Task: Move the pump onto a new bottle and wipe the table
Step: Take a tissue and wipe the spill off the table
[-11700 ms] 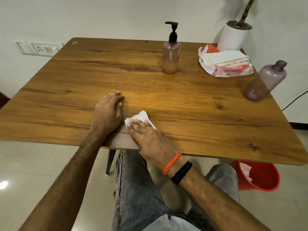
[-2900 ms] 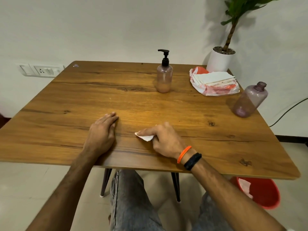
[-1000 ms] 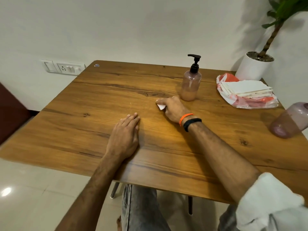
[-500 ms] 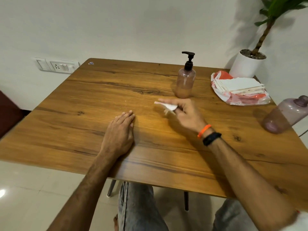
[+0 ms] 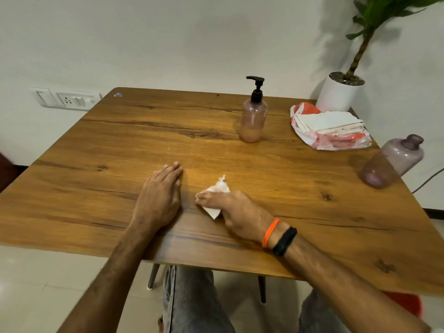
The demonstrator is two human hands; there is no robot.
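My right hand pinches the tissue vs the table; left hand lies flat, fingers straight, holding nothing.

The left hand is lying flat on the wooden table, fingers straight and together. Just beside it, the right hand is pinching a crumpled white tissue against the tabletop. Further back, the pump is sitting upright on a pinkish bottle partly filled with liquid. At the right edge an open purple bottle is standing without a cap, near a torn pack of napkins. A potted plant is standing in the far corner.
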